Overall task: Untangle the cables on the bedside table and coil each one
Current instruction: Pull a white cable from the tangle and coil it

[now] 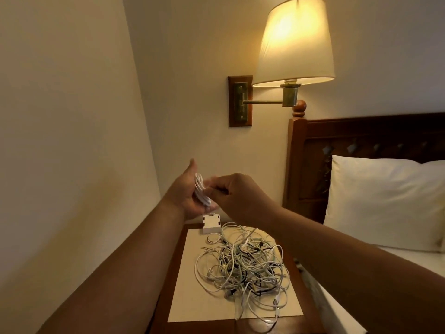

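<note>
**Coil in hand, tangle waiting below**

Right fingertips [220, 189] curl in tight and pinch the white cable [201, 189], the right hand [238, 192] knuckles-up. The cable's loops wrap across the left hand [187, 196], thumb pointing up, fingers stretched fairly straight though blurred. Both hands hover over the back of the bedside table [166, 292]. Down below, the tangle of cables [243, 263], white, grey and black, sprawls on a white sheet [192, 297]. A small white box [211, 225] sits just behind it, contents unseen. Wall lamp [293, 42] glowing, pillow [385, 203] off right.
</note>
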